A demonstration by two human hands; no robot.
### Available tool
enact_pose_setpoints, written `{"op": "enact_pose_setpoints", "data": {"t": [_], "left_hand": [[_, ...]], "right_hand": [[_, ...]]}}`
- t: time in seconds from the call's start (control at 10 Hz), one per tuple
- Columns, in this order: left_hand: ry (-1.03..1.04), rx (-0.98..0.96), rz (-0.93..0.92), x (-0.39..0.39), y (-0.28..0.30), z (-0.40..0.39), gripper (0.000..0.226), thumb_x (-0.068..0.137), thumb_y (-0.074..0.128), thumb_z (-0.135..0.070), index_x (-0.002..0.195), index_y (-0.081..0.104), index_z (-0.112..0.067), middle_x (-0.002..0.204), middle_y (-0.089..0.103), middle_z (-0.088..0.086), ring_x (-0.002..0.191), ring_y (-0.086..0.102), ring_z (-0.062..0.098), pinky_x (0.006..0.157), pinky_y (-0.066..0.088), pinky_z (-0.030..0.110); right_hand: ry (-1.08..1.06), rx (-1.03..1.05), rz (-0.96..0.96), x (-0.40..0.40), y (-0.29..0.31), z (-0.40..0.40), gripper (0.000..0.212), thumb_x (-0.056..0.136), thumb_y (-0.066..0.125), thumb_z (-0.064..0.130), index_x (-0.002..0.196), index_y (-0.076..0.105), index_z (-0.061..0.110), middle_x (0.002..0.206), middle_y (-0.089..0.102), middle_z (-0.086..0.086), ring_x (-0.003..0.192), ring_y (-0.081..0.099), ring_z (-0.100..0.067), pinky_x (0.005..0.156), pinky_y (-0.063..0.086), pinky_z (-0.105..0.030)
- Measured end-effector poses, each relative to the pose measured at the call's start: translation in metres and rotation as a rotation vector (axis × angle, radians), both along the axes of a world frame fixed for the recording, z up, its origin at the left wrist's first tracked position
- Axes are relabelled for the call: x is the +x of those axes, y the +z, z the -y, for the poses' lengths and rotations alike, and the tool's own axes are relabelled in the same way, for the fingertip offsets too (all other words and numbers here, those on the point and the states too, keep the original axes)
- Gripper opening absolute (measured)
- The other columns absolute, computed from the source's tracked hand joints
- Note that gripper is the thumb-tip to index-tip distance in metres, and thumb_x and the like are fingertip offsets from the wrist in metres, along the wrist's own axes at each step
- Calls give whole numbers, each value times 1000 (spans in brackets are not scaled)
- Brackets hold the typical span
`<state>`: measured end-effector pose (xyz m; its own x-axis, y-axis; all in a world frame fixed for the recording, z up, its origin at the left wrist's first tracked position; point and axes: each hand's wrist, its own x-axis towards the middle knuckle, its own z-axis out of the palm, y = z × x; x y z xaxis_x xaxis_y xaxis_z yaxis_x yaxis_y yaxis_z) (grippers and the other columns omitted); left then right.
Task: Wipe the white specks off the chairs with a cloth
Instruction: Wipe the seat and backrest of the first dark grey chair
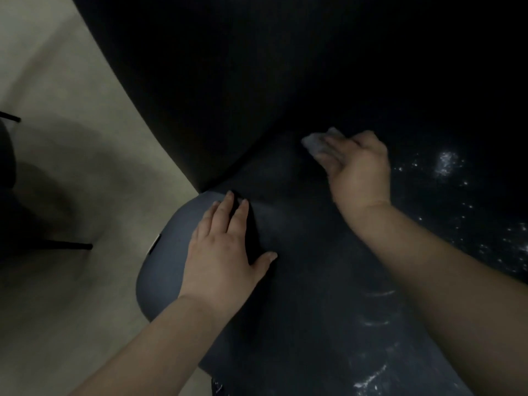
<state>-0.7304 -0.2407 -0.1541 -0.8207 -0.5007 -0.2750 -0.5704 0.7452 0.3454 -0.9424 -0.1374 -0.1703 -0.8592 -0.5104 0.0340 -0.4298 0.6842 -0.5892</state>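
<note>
A dark blue-black chair seat fills the middle, with its dark backrest rising behind it. My right hand presses a small grey cloth onto the seat near the crease below the backrest. White specks lie scattered on the seat to the right of that hand, and white smears streak the front right part. My left hand rests flat on the seat's left side, fingers spread, holding nothing.
Pale beige floor shows on the left. Thin black legs of another chair and its dark shape sit at the far left edge.
</note>
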Motion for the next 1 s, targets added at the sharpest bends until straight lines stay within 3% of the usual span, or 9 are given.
{"op": "enact_pose_setpoints", "data": {"t": [0.1,0.3,0.4,0.5,0.6,0.7,0.8,0.9,1.0], "left_hand": [[26,12,4,6,0,2,96,75,48,-73,152,8,-32,160,-2,-8,146,-3,14,117,2,31],[56,18,-27,10,-2,5,94,76,53,-71,152,9,-33,160,-2,-6,146,-4,15,118,2,31],[81,34,-34,13,-2,6,94,77,53,-70,151,8,-35,160,-5,-8,146,-6,13,117,1,30],[73,39,-29,15,0,5,95,78,52,-70,152,5,-34,160,-7,-8,145,-9,13,118,-1,30],[56,26,-24,15,3,2,95,79,51,-70,152,5,-31,160,-6,-6,145,-9,13,113,-7,26],[58,36,-26,15,3,2,94,79,53,-69,152,8,-31,160,-4,-6,145,-8,13,112,-7,25],[37,45,-21,13,4,1,94,78,53,-70,152,7,-32,160,-4,-8,144,-8,11,112,-6,26],[21,54,-25,4,4,-3,93,79,52,-69,152,5,-34,160,-4,-10,145,-7,13,115,-3,30],[-11,29,-30,-14,5,-10,91,80,47,-70,151,4,-34,160,-4,-9,145,-7,14,117,-2,35]], "right_hand": [[79,-78,-54,34,7,-2,25,89,66,26,113,71,19,97,59,-10,94,56,-19,90,46,-24],[505,128,-104,38,2,58,35,93,56,37,124,64,23,119,55,-11,111,48,-30,91,42,-36],[397,264,-254,-4,-10,62,57,89,32,58,130,58,29,133,51,-5,118,45,-27,97,40,-32],[270,258,-223,6,-18,59,43,94,40,49,125,61,28,124,57,-2,110,49,-18,91,37,-24],[492,86,-107,56,-12,62,26,89,62,36,110,69,23,98,52,4,90,44,-13,77,33,-24],[449,113,-126,39,0,54,31,90,60,31,119,66,21,111,54,-12,101,49,-28,81,38,-27],[95,90,-167,-7,-2,12,32,89,59,25,120,65,17,118,55,-22,107,52,-36,89,41,-33],[-71,125,-154,9,2,-24,35,89,57,25,123,63,17,116,54,-23,104,52,-37,89,40,-35],[118,45,-113,38,4,-27,33,83,72,15,115,68,10,95,56,-20,85,54,-31,78,40,-26]]}}
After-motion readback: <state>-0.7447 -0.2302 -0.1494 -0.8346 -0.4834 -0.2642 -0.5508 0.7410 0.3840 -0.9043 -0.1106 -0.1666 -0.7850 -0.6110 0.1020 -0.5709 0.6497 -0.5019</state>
